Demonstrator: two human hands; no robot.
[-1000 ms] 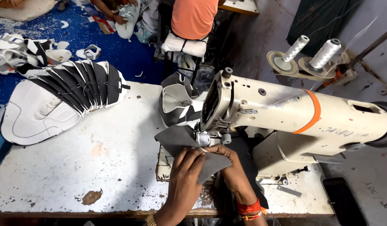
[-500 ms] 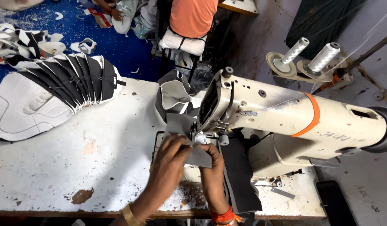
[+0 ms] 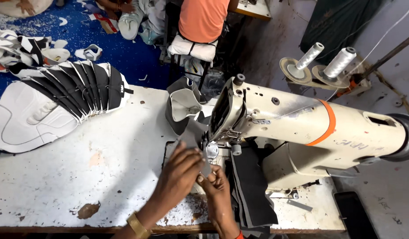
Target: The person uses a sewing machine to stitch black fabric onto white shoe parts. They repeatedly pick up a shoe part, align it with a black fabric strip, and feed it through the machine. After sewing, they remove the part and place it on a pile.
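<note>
Our left hand point(image 3: 180, 170) and right hand point(image 3: 217, 186) both pinch a small grey piece of fabric point(image 3: 205, 168), holding it flat right by the needle of the cream sewing machine point(image 3: 302, 128). It sits on the white table point(image 3: 80, 186). A fanned stack of black and white pieces point(image 3: 80, 90) lies far off to the left.

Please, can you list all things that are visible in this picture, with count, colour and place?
sewing machine: one, cream with an orange band, right on the table
thread cones: two, white, behind the machine
grey piece: one, under the needle area, between both hands
dark fabric pieces: a stack, black, beside the right hand
fanned shoe pieces: a stack, black and white, table's left
table: one, white, worn
seated person: one, orange shirt, top centre
left hand: on the grey piece
right hand: touching the grey piece
</note>
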